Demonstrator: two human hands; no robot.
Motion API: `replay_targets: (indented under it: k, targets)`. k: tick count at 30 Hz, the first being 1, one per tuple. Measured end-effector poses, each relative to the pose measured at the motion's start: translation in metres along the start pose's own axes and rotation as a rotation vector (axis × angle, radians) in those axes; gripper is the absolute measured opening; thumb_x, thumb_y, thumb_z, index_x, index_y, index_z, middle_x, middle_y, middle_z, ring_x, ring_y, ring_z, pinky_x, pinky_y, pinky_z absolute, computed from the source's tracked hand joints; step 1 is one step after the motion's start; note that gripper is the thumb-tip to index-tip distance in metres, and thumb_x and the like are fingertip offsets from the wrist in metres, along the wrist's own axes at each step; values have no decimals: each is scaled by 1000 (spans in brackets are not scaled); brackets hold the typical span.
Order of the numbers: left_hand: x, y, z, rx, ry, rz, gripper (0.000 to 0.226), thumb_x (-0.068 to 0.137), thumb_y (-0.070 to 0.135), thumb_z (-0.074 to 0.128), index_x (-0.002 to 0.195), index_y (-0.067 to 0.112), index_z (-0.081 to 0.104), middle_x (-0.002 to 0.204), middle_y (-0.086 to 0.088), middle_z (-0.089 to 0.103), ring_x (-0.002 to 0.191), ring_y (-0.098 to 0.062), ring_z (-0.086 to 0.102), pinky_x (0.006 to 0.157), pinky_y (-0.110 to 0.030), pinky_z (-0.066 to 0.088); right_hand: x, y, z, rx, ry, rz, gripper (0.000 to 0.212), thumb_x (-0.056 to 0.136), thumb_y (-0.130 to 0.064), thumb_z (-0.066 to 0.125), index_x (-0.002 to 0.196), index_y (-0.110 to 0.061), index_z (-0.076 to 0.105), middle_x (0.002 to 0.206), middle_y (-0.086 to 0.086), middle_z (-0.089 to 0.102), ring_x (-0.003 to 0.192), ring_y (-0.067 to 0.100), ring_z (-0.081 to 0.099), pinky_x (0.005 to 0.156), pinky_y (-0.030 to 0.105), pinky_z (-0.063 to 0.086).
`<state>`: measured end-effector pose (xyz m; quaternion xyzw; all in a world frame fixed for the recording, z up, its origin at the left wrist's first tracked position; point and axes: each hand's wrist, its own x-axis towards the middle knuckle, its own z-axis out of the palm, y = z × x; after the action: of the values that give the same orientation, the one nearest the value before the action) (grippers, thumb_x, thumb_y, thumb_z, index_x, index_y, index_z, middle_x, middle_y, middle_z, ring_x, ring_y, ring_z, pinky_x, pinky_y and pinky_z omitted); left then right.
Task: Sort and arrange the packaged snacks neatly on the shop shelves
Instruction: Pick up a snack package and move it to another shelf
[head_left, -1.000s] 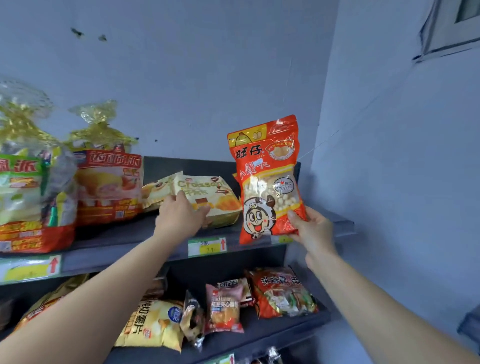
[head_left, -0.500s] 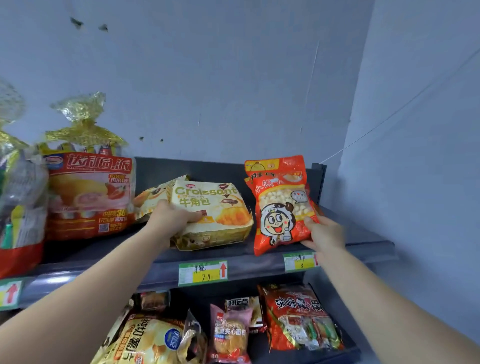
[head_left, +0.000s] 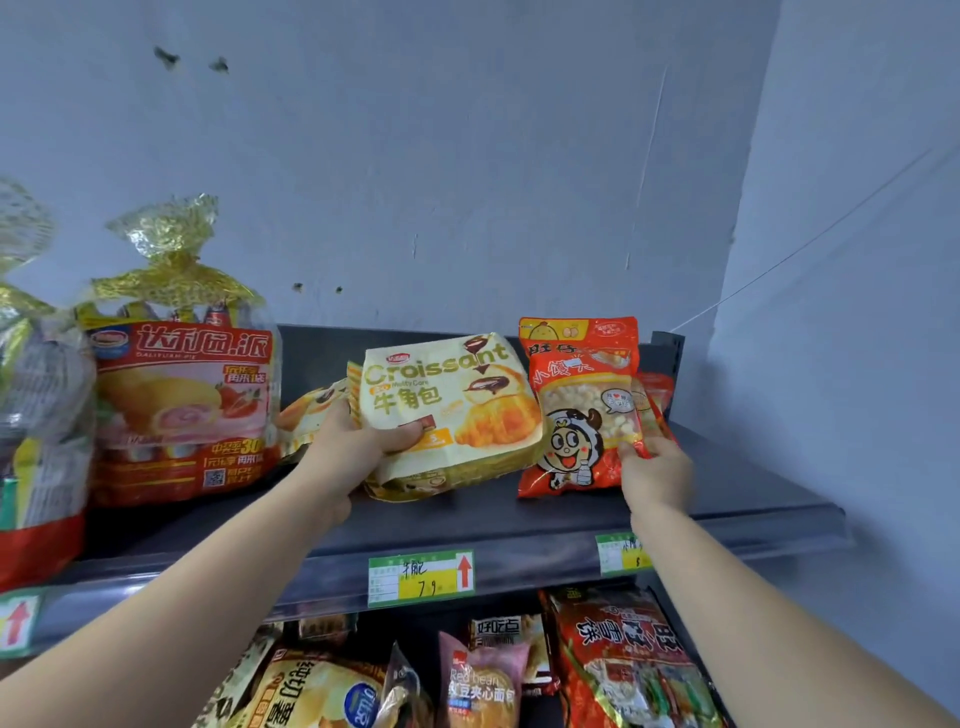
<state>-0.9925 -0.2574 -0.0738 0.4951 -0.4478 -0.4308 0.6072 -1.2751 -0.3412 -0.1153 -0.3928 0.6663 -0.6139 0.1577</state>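
Restocking seen from head camera: left hand (head_left: 348, 452) curled round yellow croissant pack (head_left: 457, 410), tilted up on top shelf (head_left: 519, 525); right hand (head_left: 657, 473) pinching lower corner of red snack bag (head_left: 582, 410), upright against it. Likely to slump forward off the ledge if released unpropped.

I make out only a corner of a second croissant pack (head_left: 311, 410), behind the left hand (head_left: 353, 452) and the front croissant pack (head_left: 447, 410). A red pack (head_left: 661, 389) behind the red snack bag (head_left: 582, 415) shows as a sliver. The left edge cuts off the far-left bag (head_left: 36, 415), and the bottom edge crops the lower-shelf packs (head_left: 483, 680). The right forearm (head_left: 727, 597) partly covers the right price tag (head_left: 618, 553), and its writing is too small for me to read.
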Motion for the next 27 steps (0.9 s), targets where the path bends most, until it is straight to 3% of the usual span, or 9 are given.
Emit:
replay_targets:
  k: [3, 8, 12, 15, 17, 21, 25, 27]
  targets:
    - [-7, 2, -2, -5, 8, 38, 63, 71, 10, 82, 125, 17, 51, 113, -1, 69, 95, -21, 69, 73, -34, 56, -1, 1, -1, -86, -28, -52, 34, 86, -31, 65, 117, -17, 61, 117, 6, 63, 108, 32, 57, 87, 42, 50]
    - [-21, 4, -5, 16, 9, 88, 55, 75, 1, 77, 121, 15, 50, 108, -2, 70, 90, -19, 70, 67, -32, 55, -18, -7, -6, -230, 96, -185, 54, 79, -37, 73, 121, -12, 52, 123, 15, 55, 117, 35, 46, 95, 52, 42]
    - [-33, 4, -6, 45, 20, 135, 50, 76, -2, 75, 116, 15, 50, 104, -2, 71, 87, -17, 70, 67, -33, 56, -47, -27, -9, -150, 79, -484, 33, 84, -37, 68, 108, -16, 63, 114, 6, 61, 115, 29, 49, 96, 47, 41]
    - [-41, 4, -10, 54, 33, 162, 49, 76, -3, 75, 114, 17, 51, 104, -3, 71, 88, -18, 71, 70, -34, 57, -75, -49, -15, 179, -176, -491, 19, 92, -43, 56, 87, -26, 64, 94, -7, 65, 96, 14, 58, 81, 32, 46]
    - [-47, 4, -14, 50, 41, 178, 48, 75, -4, 76, 109, 19, 52, 104, -4, 72, 88, -20, 72, 73, -40, 58, -90, -60, -18, 361, -400, -425, 19, 90, -49, 55, 87, -33, 64, 91, -15, 65, 93, 4, 60, 78, 22, 46]
    - [-65, 5, -24, 27, 83, 200, 51, 73, -6, 76, 107, 23, 51, 105, -5, 71, 92, -23, 71, 79, -46, 58, -107, -60, -13, 393, -719, -422, 52, 72, -58, 68, 118, -35, 62, 113, -12, 67, 110, 8, 61, 92, 36, 52]
    - [-92, 4, -40, 22, 156, 222, 53, 76, -7, 73, 108, 28, 51, 103, 1, 69, 89, -16, 69, 66, -34, 58, -125, -57, -11, 434, -840, -439, 36, 79, -37, 73, 113, -37, 63, 112, -12, 68, 109, 7, 61, 95, 40, 52]
    - [-106, 1, -52, 15, 181, 210, 55, 76, -7, 72, 114, 25, 50, 107, 0, 69, 95, -19, 69, 71, -37, 58, -138, -56, -10, 431, -859, -461, 33, 79, -36, 74, 109, -40, 62, 112, -12, 68, 109, 8, 61, 94, 42, 52]
